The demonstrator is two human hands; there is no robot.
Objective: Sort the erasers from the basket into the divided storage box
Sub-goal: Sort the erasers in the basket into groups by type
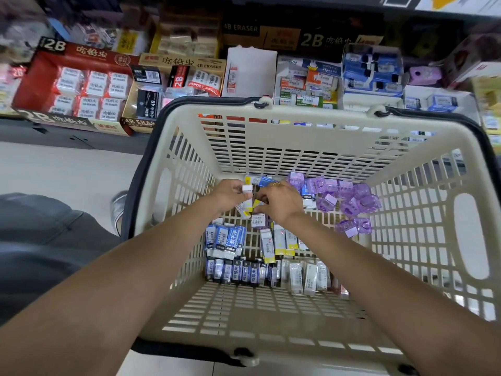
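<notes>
Both my hands reach deep into a beige plastic basket (303,115). My left hand (230,195) grips several small white-and-yellow erasers (247,189) bunched in its fingers. My right hand (279,202), fingers curled, pinches a yellow-sleeved eraser (257,204) beside them. On the basket floor lie blue-sleeved erasers (227,240), dark blue ones (238,271), white ones (306,275) and clear purple cased ones (341,196). The divided white storage box (306,85) with sorted erasers sits on the shelf just beyond the basket.
The shelf behind holds a red 2B eraser box (73,82), a tan 4B eraser box (173,85), a blue-eraser box (371,71) and purple items (423,74). My knee (40,240) and shoe (119,207) are left of the basket, on a pale tiled floor.
</notes>
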